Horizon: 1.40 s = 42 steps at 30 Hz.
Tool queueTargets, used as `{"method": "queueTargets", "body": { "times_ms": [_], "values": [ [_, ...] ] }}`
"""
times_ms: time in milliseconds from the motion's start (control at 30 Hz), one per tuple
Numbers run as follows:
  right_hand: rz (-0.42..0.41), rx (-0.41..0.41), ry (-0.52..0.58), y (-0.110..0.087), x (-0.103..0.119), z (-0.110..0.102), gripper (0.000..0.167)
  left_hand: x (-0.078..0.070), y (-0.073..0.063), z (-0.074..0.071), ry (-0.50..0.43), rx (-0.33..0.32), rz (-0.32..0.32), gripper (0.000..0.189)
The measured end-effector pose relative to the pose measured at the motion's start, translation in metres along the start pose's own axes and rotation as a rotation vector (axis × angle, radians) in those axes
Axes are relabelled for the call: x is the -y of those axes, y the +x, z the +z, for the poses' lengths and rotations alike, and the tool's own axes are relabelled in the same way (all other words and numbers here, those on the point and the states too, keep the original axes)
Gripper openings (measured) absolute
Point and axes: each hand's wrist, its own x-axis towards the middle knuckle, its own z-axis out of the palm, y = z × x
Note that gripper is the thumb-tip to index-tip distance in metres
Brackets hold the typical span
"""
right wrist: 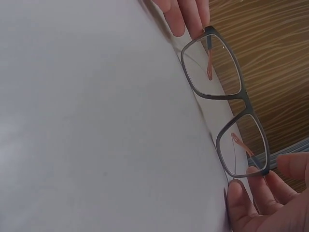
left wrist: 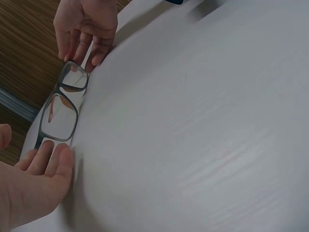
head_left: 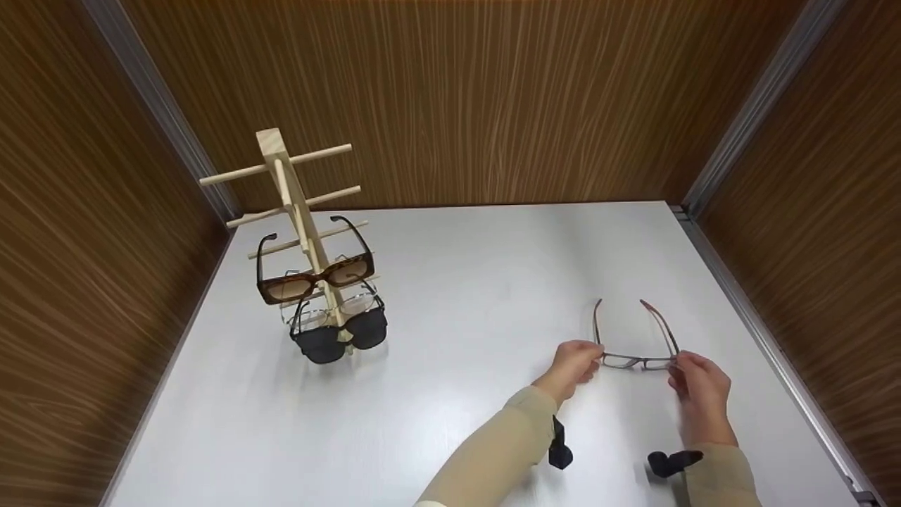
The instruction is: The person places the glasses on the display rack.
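Observation:
A pair of eyeglasses [head_left: 634, 362] with a dark frame, clear lenses and reddish-brown temple tips is over the right part of the white table, temples spread toward the back wall. My left hand [head_left: 574, 365] holds its left corner by the hinge, and my right hand [head_left: 700, 386] holds the opposite corner. In the left wrist view, fingers [left wrist: 44, 157] of the left hand bend against the frame's end. The right wrist view shows the right hand's fingertips [right wrist: 257, 180] at the frame's lower corner, close over the tabletop.
At the left stands a wooden eyewear rack [head_left: 292, 186] with several pegs. It bears brown tortoiseshell sunglasses [head_left: 320, 276], thin-rimmed clear glasses [head_left: 359, 303] and black sunglasses [head_left: 322, 344]. Wood-grain panels [head_left: 450, 105] enclose the white table [head_left: 457, 296] at the back and both sides.

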Motion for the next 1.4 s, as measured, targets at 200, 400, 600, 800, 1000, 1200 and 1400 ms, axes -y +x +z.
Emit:
{"method": "queueTargets", "body": {
  "times_ms": [200,400,600,800,1000,1200,1400],
  "values": [
    [-0.021,-0.015,-0.018,0.001,0.001,0.004,0.037,-0.003,-0.002,-0.003,-0.008,-0.014,0.018,0.011],
    [0.0,-0.014,0.005,-0.001,-0.003,0.006,0.038,-0.003,-0.002,-0.006,-0.02,-0.033,0.052,0.015],
    [-0.022,-0.006,-0.003,-0.007,-0.006,0.011,0.036,0.0,-0.003,-0.015,-0.021,-0.035,0.114,0.021],
    [-0.018,0.018,0.032,-0.013,-0.007,0.017,0.038,0.002,-0.003,-0.021,-0.043,-0.05,0.16,0.024],
    [-0.014,0.017,0.007,-0.018,-0.009,0.022,0.045,0.004,-0.002,-0.026,-0.016,-0.073,0.2,0.025],
    [-0.062,0.015,-0.07,-0.024,-0.012,0.028,0.039,0.006,-0.005,-0.032,0.017,-0.11,0.277,0.022],
    [-0.164,0.028,-0.142,-0.029,-0.015,0.034,0.032,0.004,-0.011,-0.038,0.017,-0.141,0.318,0.02]
  ]
}}
